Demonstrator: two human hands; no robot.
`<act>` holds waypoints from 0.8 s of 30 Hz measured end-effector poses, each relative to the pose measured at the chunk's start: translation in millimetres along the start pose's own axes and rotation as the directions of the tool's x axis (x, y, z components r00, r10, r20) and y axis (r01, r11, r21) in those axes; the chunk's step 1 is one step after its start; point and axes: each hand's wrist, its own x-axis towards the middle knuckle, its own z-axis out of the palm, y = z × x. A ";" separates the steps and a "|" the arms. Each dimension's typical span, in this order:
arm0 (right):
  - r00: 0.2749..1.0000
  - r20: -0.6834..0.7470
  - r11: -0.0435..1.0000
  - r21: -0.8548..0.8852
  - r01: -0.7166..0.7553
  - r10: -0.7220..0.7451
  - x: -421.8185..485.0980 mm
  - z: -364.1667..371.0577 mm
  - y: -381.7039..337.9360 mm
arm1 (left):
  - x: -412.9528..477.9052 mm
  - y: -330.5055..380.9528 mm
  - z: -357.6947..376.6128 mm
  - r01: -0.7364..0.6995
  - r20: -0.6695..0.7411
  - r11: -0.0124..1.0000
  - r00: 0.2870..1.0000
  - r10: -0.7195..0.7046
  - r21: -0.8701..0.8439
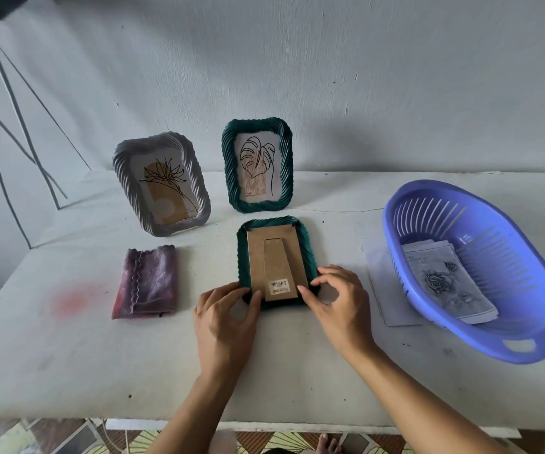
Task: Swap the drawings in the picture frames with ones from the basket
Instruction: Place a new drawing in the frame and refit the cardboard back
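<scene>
Just left of the purple plastic basket (pixel 480 348), the face-down dark green ribbed frame (pixel 242 257) is pinched by curled fingers of the left hand (pixel 225 319) and right hand (pixel 340 309), so its brown cardboard back (pixel 258 257) should be lifted slowly.

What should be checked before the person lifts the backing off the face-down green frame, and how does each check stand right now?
1. The face-down green frame lies flat on the table, back up: ok.
2. The left hand grips its near left corner: ok.
3. The right hand grips its near right corner: ok.
4. The cardboard backing has its retaining tabs released: cannot tell.
5. The stand lies folded against the backing: ok.
6. A rose drawing waits in the blue basket: ok.
</scene>
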 end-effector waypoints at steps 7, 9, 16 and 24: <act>1.000 -0.023 1.000 0.022 -0.015 0.016 1.6 -0.8 -2.4 | 2.1 11.5 -6.5 0.051 -0.019 0.998 0.999 -0.051 -0.029; 0.999 -0.030 1.000 0.026 -0.016 0.017 1.9 -1.2 -1.6 | 2.3 12.1 -7.0 0.072 -0.023 0.996 0.997 -0.073 -0.044; 0.997 -0.051 0.996 0.066 -0.051 0.055 2.1 -0.2 -1.2 | 4.5 12.2 -1.3 0.190 -0.007 0.980 0.982 -0.191 -0.054; 0.994 -0.026 0.992 0.071 -0.103 0.105 4.4 2.2 -1.3 | 3.1 24.7 1.9 0.380 -0.020 0.923 0.925 -0.380 0.051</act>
